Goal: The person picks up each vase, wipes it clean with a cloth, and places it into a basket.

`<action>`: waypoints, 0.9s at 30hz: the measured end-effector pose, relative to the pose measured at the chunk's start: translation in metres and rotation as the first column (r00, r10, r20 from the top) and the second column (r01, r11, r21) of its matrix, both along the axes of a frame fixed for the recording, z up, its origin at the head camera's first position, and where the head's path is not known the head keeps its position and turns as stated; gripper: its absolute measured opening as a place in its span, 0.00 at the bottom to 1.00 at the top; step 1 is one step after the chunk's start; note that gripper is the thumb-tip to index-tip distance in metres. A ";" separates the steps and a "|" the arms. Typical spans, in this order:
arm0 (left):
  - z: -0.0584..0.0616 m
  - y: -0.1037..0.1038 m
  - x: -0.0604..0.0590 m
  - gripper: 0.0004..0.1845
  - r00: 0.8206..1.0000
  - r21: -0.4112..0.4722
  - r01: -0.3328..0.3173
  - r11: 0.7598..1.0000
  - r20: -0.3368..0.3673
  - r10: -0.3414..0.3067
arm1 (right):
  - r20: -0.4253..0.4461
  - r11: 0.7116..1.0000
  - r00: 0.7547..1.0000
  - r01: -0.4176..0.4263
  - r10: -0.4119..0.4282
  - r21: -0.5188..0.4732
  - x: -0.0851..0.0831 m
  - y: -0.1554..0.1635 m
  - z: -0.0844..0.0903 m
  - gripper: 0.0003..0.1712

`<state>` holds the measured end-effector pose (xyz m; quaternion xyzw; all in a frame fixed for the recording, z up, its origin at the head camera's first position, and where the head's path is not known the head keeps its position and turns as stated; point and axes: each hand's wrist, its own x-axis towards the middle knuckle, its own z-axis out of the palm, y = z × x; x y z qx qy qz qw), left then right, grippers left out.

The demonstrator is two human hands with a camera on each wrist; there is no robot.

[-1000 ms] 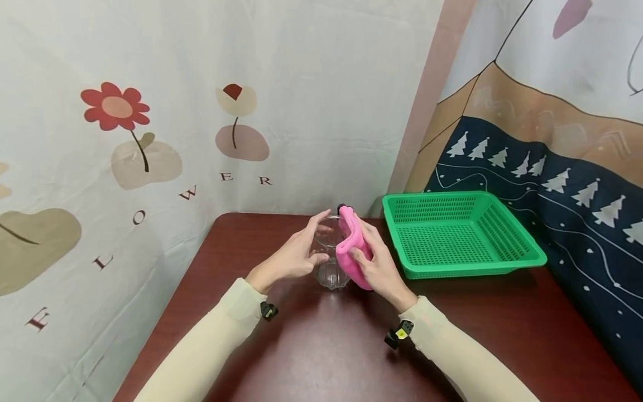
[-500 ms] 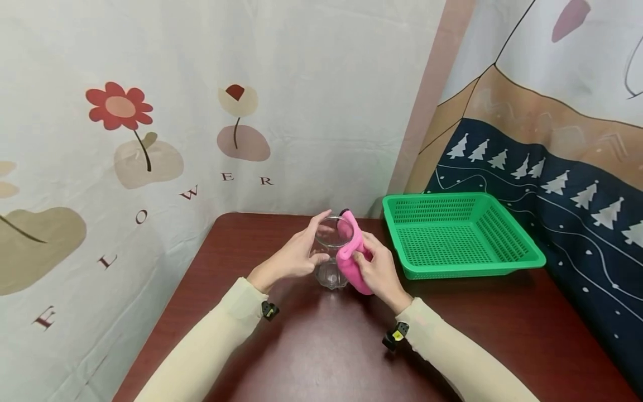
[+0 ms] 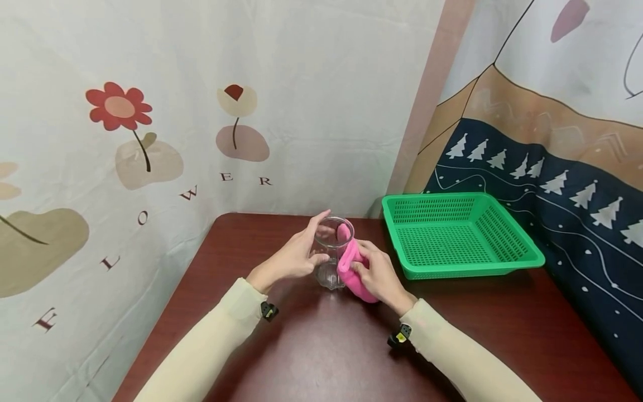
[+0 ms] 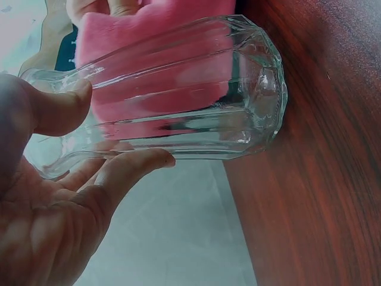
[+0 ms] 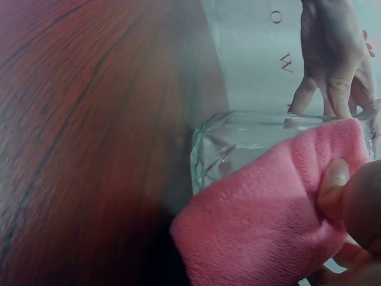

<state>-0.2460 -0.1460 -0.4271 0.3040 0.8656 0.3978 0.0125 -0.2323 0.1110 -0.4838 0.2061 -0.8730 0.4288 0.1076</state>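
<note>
A clear glass vase (image 3: 329,274) with a flared rim and ribbed sides stands upright on the table. My left hand (image 3: 293,254) grips its upper part from the left, thumb in front and fingers behind. Folded in my right hand (image 3: 384,274) is a pink cloth (image 3: 355,279), pinched between thumb and fingers and laid along the vase's right side. Through the glass, the left wrist view shows the cloth (image 4: 161,71) spread along the far wall. In the right wrist view the cloth (image 5: 262,208) hides much of the vase body (image 5: 238,140).
A green plastic basket (image 3: 394,231) with slotted walls stands at the back right of the dark red wooden table (image 3: 321,357). Behind the table hangs a pale curtain (image 3: 321,111) with printed flowers; a navy cloth with trees (image 3: 552,206) hangs on the right.
My right hand and the pink cloth have slid down the vase's right side, baring more of the rim. My left hand keeps its grip in the same place.
</note>
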 end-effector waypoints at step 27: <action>0.000 0.000 0.002 0.57 1.000 -0.013 -0.015 1.000 -0.022 0.014 | 0.095 0.988 0.995 -0.036 0.022 0.151 -0.002 0.012 -0.019 0.16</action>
